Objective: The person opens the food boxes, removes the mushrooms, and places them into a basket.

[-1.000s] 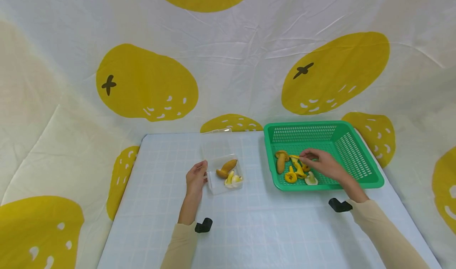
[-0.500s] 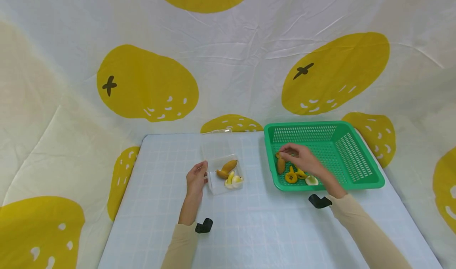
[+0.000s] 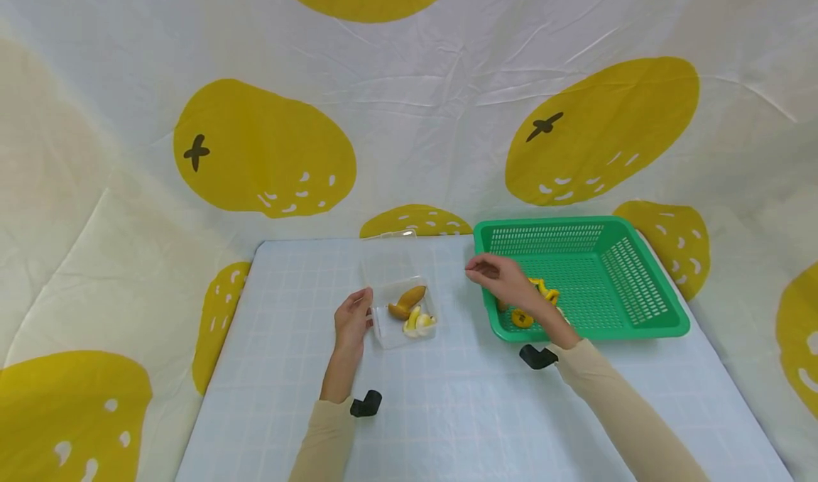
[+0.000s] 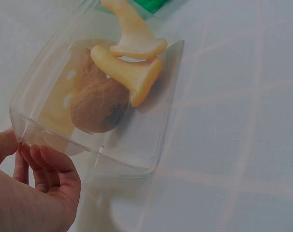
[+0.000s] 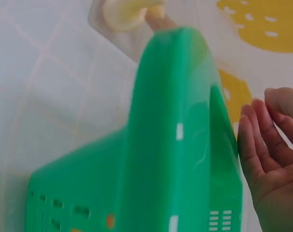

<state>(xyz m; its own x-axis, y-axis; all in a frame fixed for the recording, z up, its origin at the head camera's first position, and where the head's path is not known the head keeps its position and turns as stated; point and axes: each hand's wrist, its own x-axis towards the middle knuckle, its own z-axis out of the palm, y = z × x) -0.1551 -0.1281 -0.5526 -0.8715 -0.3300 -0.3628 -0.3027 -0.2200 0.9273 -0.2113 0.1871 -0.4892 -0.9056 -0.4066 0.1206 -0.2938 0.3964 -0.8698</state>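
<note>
My left hand (image 3: 350, 322) pinches the left edge of a clear plastic box (image 4: 122, 162) between thumb and fingers. Inside the box lie a brown toy mushroom (image 3: 409, 301) and two pale yellow mushrooms (image 4: 132, 77). The box's clear lid (image 3: 388, 262) is folded back behind it. Over the left rim of a green basket (image 3: 613, 276) hovers my right hand (image 3: 505, 280), fingers loosely bent, nothing seen between them in the right wrist view. Beneath its wrist, yellow mushrooms (image 3: 521, 319) lie in the basket; a brown one is mostly hidden by the hand.
A pale checked cloth (image 3: 447, 411) covers the table. Behind and beside it hang white curtains printed with large yellow fruit (image 3: 265, 148). The basket's raised wall (image 5: 161, 135) stands right beside my right hand.
My right hand has moved left from above the mushrooms in the basket to its left rim, uncovering yellow mushrooms behind it. The left hand and the box have stayed put.
</note>
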